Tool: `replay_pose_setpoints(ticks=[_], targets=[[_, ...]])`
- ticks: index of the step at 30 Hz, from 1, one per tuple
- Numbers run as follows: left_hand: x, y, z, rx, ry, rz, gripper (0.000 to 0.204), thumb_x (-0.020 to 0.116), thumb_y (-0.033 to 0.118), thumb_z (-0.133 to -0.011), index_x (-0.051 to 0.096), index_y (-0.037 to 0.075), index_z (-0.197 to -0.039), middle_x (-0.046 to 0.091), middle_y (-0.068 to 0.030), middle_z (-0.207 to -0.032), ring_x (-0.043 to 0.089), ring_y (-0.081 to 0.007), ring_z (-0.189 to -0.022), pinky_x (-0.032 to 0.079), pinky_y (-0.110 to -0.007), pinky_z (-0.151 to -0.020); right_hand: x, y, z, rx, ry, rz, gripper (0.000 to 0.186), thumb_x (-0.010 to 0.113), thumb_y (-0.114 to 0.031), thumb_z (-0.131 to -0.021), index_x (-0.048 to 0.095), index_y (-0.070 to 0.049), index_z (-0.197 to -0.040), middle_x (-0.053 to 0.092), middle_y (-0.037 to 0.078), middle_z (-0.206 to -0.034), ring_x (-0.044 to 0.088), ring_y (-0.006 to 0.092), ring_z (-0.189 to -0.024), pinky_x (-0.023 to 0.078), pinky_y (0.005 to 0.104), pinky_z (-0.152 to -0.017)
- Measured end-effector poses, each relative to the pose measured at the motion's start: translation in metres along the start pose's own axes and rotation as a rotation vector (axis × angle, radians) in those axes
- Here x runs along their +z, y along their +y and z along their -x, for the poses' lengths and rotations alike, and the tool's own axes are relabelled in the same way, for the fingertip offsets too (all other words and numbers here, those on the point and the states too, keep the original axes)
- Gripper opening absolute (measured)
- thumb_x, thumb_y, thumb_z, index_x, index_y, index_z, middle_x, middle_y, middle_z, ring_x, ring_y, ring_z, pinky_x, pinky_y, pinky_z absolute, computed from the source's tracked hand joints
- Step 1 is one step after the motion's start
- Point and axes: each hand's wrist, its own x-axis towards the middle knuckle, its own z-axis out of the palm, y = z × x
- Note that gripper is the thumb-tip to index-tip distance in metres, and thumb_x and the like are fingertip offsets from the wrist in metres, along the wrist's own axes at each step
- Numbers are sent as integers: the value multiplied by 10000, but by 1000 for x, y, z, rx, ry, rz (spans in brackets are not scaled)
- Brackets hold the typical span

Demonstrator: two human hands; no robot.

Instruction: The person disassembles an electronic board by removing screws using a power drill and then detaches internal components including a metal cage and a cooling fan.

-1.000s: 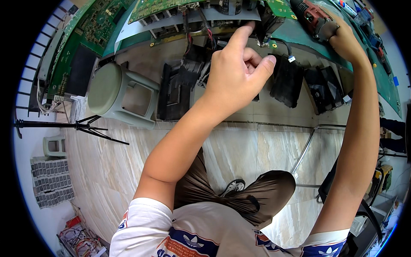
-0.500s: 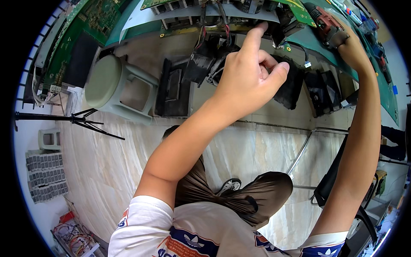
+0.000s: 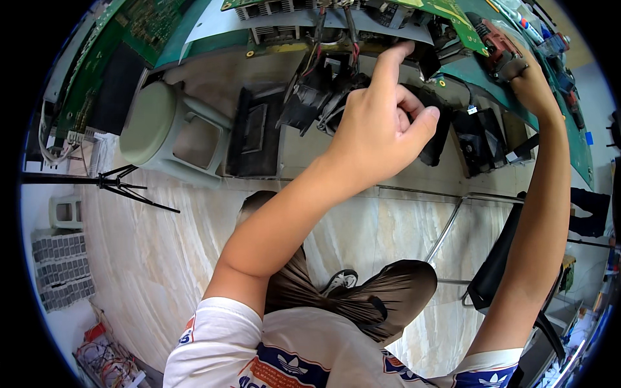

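We reach our left hand [image 3: 381, 132] up to the dark module [image 3: 424, 61] at the edge of the green surface [image 3: 498, 84], forefinger out and touching it, the other fingers curled on nothing. Our right hand [image 3: 533, 87] rests at the red power tool [image 3: 495, 42]; closed on it or not, we cannot tell. We seem to be seating that part; next calls for steady fingertip pressure.

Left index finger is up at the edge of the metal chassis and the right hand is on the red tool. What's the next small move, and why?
Probably bring the red tool under the right hand over toward the left hand. The left index fingertip sits at the chassis edge by the black fans, as if marking a spot, while the tool lies off to the side on the green bench.
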Motion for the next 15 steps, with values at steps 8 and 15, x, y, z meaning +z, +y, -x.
replay_pose_setpoints(ticks=[8,15], targets=[[6,1,3,-21,-94,-80,732,702,78,-869,285,-74,-1450,643,-34,-736,541,-40,-663,453,-197,-611,-1,5,4,-131,146,318,748,490,161,-697,510,-108,-1395,577,186,-1328,507,366,-1267,366,391,-1101],[-1,0,11,-51,-91,-52,733,636,44,-904,208,-34,-1493,629,-60,-807,476,-35,-592,367,-186,-500,2,-34,4,-213,136,328,584,604,2,-701,582,-79,-1279,635,201,-1200,559,390,-1156,434,444,-985]])
